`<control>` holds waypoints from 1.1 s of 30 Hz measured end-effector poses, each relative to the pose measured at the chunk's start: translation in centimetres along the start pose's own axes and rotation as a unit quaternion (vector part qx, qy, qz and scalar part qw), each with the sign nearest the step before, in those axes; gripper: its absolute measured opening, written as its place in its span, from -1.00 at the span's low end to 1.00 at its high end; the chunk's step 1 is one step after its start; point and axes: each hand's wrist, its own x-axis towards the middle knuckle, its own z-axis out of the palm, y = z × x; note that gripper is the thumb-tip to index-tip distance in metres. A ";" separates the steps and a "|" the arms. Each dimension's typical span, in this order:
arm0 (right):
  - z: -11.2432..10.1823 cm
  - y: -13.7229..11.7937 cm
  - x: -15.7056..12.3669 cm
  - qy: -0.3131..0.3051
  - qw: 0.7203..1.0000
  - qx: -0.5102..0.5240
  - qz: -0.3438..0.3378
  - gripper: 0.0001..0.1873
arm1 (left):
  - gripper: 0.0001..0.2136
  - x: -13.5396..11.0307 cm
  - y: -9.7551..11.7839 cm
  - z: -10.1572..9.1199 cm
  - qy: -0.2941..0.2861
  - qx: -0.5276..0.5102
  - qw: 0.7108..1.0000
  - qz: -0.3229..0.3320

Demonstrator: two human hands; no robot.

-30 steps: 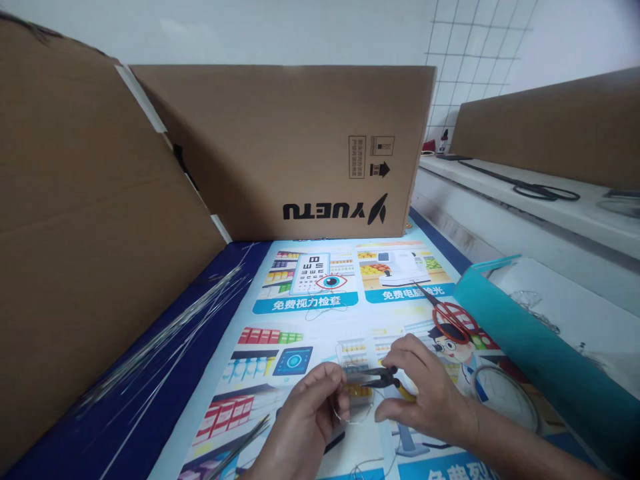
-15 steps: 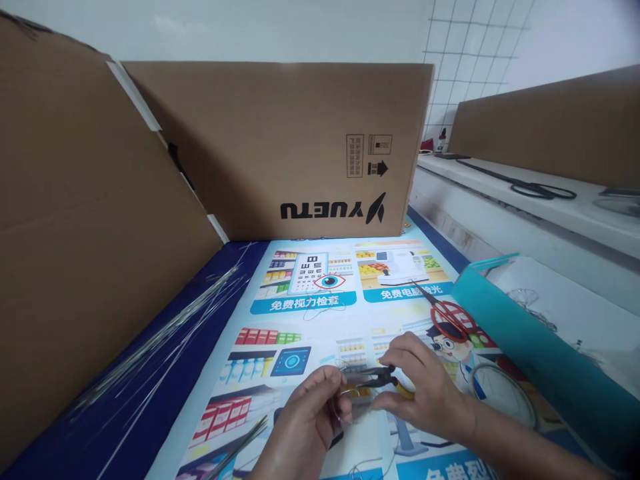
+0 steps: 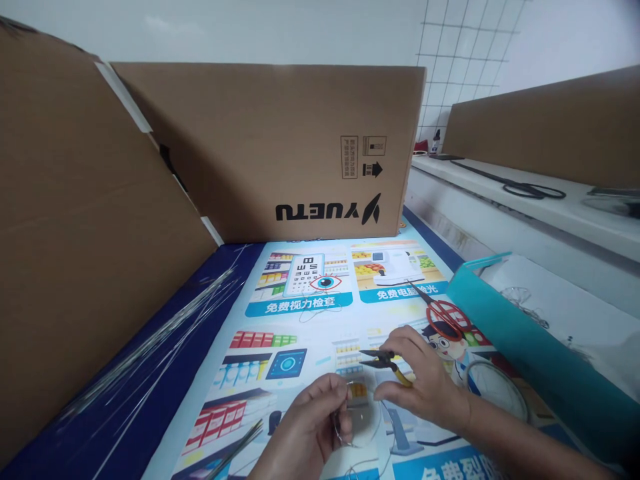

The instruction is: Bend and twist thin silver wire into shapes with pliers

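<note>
Between the thumb and fingers of my left hand point(image 3: 317, 413) is a thin wire loop point(image 3: 367, 440), partly hidden by the fingers. My right hand point(image 3: 425, 380) grips yellow-handled pliers point(image 3: 383, 360). Their dark jaws are spread and point left, just above and apart from the wire. Both hands are over the printed poster point(image 3: 315, 347). Ahead of my right hand lie red-handled scissors point(image 3: 445, 317), blades pointing away to the left. Loose pieces of wire rest on the poster, some at the bottom edge and some near the eye chart picture.
Cardboard panels point(image 3: 260, 153) stand at the back and left. A bundle of thin wires point(image 3: 160, 333) lies on the blue cloth. At right are a teal box point(image 3: 530, 347) with wire coils inside, a wire coil point(image 3: 497, 390) and a ledge with black scissors point(image 3: 533, 191).
The plier jaws have come away from the wire and spread apart, tilting upward. My left hand keeps the wire loop. The camera view has shifted slightly.
</note>
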 end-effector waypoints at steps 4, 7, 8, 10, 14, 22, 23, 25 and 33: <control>0.2 -0.2 -0.2 -0.016 0.999 0.033 0.018 -0.51 | -0.87 0.3 -0.6 -0.5 -0.044 0.035 0.998 -0.030; 0.0 -0.4 0.0 -0.026 0.997 0.058 0.040 -0.58 | -0.86 0.3 -0.4 -0.5 -0.057 0.055 0.996 -0.028; -0.2 -0.4 0.2 -0.035 0.995 0.068 0.058 -0.61 | -0.85 0.2 -0.2 -0.4 -0.053 0.063 0.996 -0.020; -0.9 -0.3 0.7 -0.079 0.985 0.085 0.126 -0.69 | -0.84 0.0 0.5 -0.3 -0.037 0.078 0.996 0.008; -2.9 0.5 1.6 -0.239 0.921 0.176 0.252 -0.69 | -0.84 0.0 2.1 -0.7 -0.025 0.111 0.992 0.060; -3.3 1.2 0.3 -0.378 0.770 0.356 0.370 -0.59 | -0.86 0.0 3.0 -1.5 -0.051 0.142 0.985 0.089; -3.0 1.1 0.1 -0.378 0.762 0.370 0.374 -0.59 | -0.86 0.0 3.0 -1.4 -0.056 0.143 0.984 0.090; -2.5 0.9 -0.2 -0.382 0.747 0.390 0.380 -0.59 | -0.87 -0.1 2.8 -1.4 -0.058 0.150 0.982 0.094; -1.2 0.6 -0.7 -0.384 0.710 0.444 0.389 -0.57 | -0.87 -0.1 2.7 -1.3 -0.071 0.166 0.977 0.114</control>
